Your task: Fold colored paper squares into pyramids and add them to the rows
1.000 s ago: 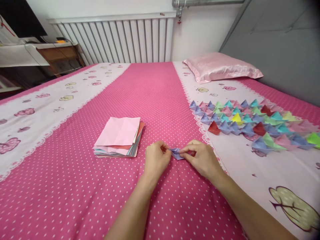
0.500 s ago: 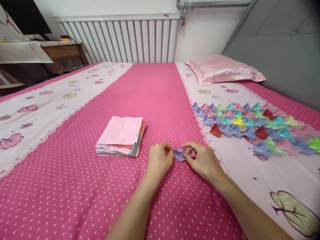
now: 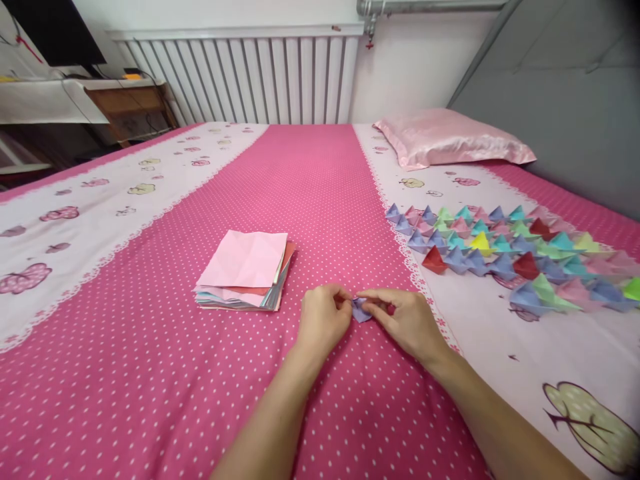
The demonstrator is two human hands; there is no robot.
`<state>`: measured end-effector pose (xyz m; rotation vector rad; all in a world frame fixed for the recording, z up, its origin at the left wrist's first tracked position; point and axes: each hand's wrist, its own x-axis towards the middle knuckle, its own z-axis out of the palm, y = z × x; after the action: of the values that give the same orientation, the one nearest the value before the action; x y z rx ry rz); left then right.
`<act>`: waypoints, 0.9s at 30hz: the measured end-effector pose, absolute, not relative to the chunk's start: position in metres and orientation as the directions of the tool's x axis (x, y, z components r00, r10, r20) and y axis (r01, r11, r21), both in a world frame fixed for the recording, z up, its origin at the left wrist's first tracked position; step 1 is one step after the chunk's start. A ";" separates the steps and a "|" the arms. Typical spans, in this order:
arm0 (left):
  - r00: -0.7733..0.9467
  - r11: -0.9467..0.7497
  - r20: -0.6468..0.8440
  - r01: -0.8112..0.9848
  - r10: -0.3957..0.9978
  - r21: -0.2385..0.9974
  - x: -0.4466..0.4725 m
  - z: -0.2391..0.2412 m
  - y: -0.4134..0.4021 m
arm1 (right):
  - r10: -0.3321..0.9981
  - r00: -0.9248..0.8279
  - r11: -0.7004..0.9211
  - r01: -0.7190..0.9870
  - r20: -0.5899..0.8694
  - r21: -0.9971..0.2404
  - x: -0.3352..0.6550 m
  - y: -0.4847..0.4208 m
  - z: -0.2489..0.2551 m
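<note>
A small folded piece of purple paper [image 3: 361,311] is held low over the pink dotted bedspread [image 3: 340,413]. My left hand [image 3: 325,313] pinches its left side between thumb and fingers. From the right, my right hand [image 3: 403,320] grips it with thumb and forefinger. The fingers cover much of the paper, so its full shape is hidden. To the left lies a stack of creased square paper sheets [image 3: 245,260], a pink one on top. Rows of folded paper boats [image 3: 483,243] in several colours stand to the right of my hands.
A pink satin pillow [image 3: 450,140] lies at the back right, beside a grey padded headboard [image 3: 565,113]. Behind the bed is a white radiator [image 3: 250,80]. At the far left a desk [image 3: 50,103] carries a dark monitor [image 3: 55,33].
My right hand's fingers have shifted left across the purple paper, closer to my left hand, and less of the paper shows. The whole view has shifted slightly.
</note>
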<state>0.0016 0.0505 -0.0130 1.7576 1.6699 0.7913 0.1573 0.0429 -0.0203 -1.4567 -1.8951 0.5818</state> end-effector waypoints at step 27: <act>0.137 -0.208 0.161 0.758 0.977 0.618 0.005 -0.002 0.043 | 0.951 -0.219 0.308 0.706 0.217 -0.638 0.154 0.044 -0.018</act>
<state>0.0050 0.0430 -0.0017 2.0323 1.6687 0.7680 0.1536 0.0445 -0.0179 -1.4641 -2.0015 0.5520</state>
